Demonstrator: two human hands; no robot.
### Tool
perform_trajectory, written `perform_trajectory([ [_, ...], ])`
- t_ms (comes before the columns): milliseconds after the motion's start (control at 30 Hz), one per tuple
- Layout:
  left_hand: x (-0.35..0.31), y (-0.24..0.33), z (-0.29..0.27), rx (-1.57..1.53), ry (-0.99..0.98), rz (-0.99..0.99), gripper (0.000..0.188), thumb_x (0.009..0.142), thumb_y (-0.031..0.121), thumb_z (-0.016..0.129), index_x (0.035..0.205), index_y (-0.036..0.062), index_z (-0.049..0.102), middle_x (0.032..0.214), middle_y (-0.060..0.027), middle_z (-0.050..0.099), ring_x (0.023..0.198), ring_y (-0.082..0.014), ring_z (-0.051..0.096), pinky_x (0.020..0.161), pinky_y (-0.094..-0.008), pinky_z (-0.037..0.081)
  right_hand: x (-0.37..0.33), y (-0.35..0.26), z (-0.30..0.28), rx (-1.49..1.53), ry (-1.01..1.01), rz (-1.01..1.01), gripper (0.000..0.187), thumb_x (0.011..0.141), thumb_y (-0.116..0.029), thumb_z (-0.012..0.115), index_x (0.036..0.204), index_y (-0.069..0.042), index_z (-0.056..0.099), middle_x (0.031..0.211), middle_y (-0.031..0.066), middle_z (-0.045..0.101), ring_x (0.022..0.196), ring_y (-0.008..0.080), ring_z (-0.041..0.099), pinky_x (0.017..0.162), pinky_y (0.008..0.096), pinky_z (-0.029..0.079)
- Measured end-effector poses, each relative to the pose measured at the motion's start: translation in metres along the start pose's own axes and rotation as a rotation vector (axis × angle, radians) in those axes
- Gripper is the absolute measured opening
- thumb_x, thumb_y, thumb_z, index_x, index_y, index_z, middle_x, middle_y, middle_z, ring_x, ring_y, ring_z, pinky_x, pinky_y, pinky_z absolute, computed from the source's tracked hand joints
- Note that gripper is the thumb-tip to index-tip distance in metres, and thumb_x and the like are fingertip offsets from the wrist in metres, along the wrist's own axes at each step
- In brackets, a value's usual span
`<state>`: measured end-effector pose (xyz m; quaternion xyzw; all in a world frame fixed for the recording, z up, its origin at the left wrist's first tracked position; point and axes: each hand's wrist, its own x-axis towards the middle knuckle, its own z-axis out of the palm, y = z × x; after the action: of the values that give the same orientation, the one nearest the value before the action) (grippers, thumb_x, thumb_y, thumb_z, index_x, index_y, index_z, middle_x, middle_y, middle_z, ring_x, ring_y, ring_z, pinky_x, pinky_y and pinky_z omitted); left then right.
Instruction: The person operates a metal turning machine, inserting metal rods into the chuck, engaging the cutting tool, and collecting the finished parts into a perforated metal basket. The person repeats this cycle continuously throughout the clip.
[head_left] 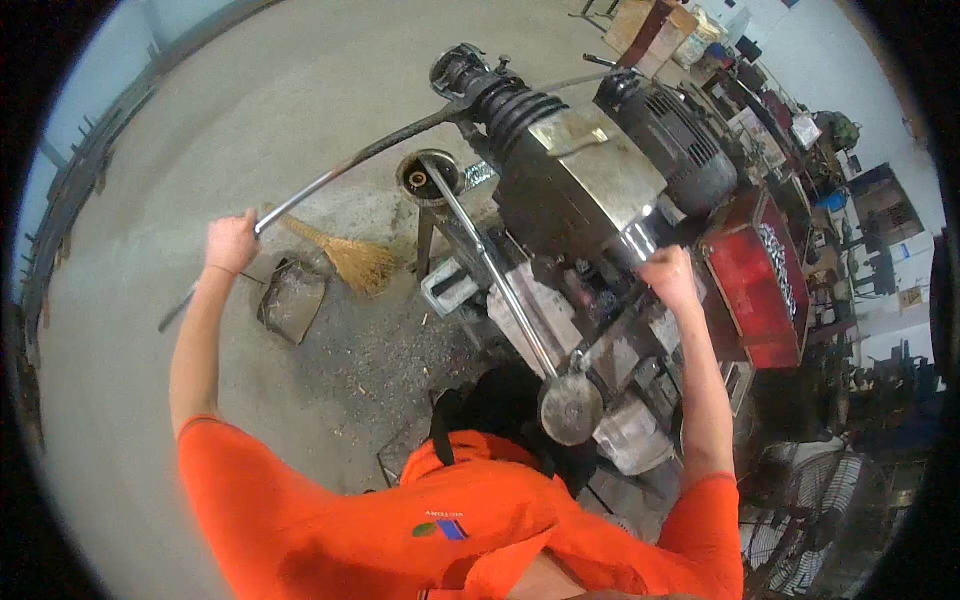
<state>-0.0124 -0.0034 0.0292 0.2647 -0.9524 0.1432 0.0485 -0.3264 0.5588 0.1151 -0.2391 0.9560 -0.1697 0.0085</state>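
Head view: between both raised hands, a big grimy machine [590, 200] is standing. Left hand [231, 242], arm stretched out, is clenching a long metal rod [340, 170]. Right hand [668, 275] is fisted against the machine; whether it is grasping anything, I cannot tell. A broom [345, 258] is lying beside the left hand.

Bright orange short-sleeve shirt [330, 510], small blue-and-green badge [440, 527] on chest, black strap [440, 440] at the collar, thin band [218, 270] on left wrist, both forearms bare.

Grey concrete floor [150, 400]; straw broom [345, 255] and metal dustpan [292, 298] lying just right of left hand [230, 242].
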Motion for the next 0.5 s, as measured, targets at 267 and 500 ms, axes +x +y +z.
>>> perform_trajectory([
  [267, 0.049, -0.003, 0.011, -0.069, -0.053, -0.087, 0.019, 0.074, 0.013, 0.058, 0.092, 0.0081, 0.060, 0.079, -0.0147, 0.064, 0.077, -0.0317, 0.063, 0.068, -0.0420, 0.050, -0.009, 0.008, 0.000, -0.036, 0.006, 0.032, 0.020, 0.059, -0.017, 0.062, 0.070, -0.002, 0.067, 0.072, 0.0199, 0.063, 0.071, 0.0353, 0.061, 0.066, 0.0371, 0.049],
  [500, 0.010, 0.174, 0.010, -1.010, 0.342, -0.296, 0.027, 0.084, 0.025, 0.056, 0.097, 0.0025, 0.061, 0.083, -0.0163, 0.064, 0.079, -0.0328, 0.062, 0.069, -0.0381, 0.048, -0.083, 0.008, -0.024, 0.064, 0.302, -0.283, 0.030, 0.056, -0.011, 0.059, 0.083, -0.003, 0.067, 0.110, 0.0129, 0.059, 0.095, 0.0324, 0.055, 0.082, 0.0370, 0.046],
])
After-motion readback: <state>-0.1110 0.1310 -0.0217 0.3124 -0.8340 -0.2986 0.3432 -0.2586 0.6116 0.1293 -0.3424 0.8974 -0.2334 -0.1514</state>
